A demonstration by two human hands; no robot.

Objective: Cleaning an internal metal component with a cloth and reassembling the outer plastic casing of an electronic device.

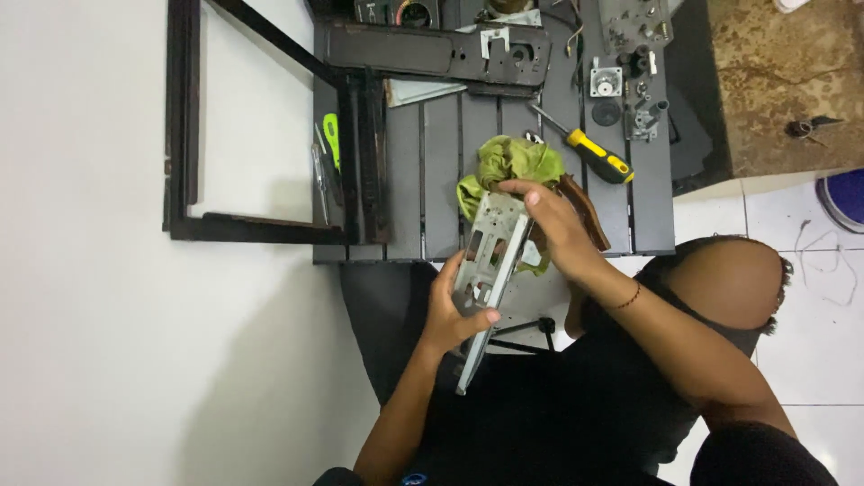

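Note:
A flat grey metal plate with cut-out slots (489, 261) is held tilted above the near edge of a dark slatted table (441, 180). My left hand (454, 310) grips its lower part from the left. My right hand (558, 229) holds its upper end, fingers curled over the top edge. Right behind the plate lies a crumpled green cloth (508, 166), and a brown piece (585, 211) shows just past my right hand.
A yellow-and-black screwdriver (589, 153) lies on the table to the right. A long dark metal housing (441, 49) and small metal parts (630, 81) sit at the far side. A green-handled tool (331, 144) rests by a black frame (184, 135) on the left.

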